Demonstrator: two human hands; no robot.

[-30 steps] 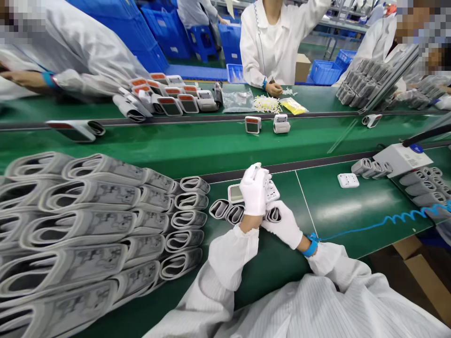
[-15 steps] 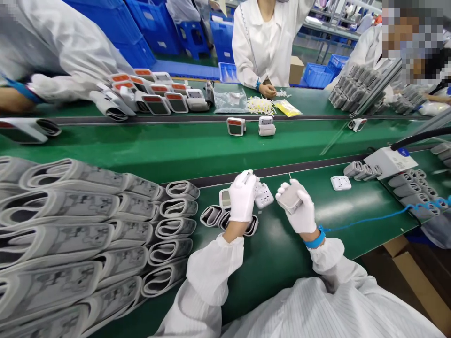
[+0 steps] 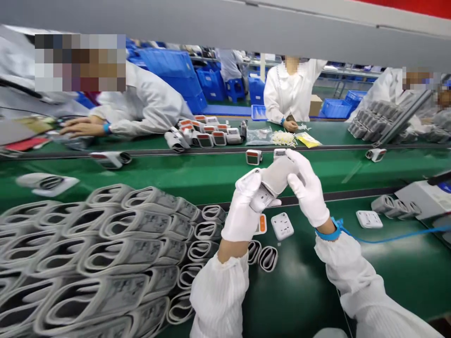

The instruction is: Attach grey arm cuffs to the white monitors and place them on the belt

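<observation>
My left hand (image 3: 243, 206), in a white glove, is closed round a wrist blood pressure monitor (image 3: 260, 199) with its pale back toward me. My right hand (image 3: 310, 188), gloved and wearing a blue wrist strap, grips a rolled grey cuff (image 3: 281, 174). Cuff and monitor meet between my hands, above the bench; whether they are joined I cannot tell. Below them lie a white monitor housing (image 3: 282, 226) and a part with an orange button (image 3: 261, 224), partly behind my left hand. Two rolled cuffs (image 3: 268, 258) sit by my left wrist.
Rows of rolled cuffs (image 3: 134, 253) fill the left side. Finished-looking monitors (image 3: 253, 157) stand on the green conveyor (image 3: 197, 173). Another white housing (image 3: 369, 219) lies at right, near a white box (image 3: 428, 197). Co-workers sit across; a grey beam (image 3: 225, 28) crosses overhead.
My hands have come together and up from the bench. The left has lifted a monitor, and the right has brought the cuff against it. The view has tilted up.
</observation>
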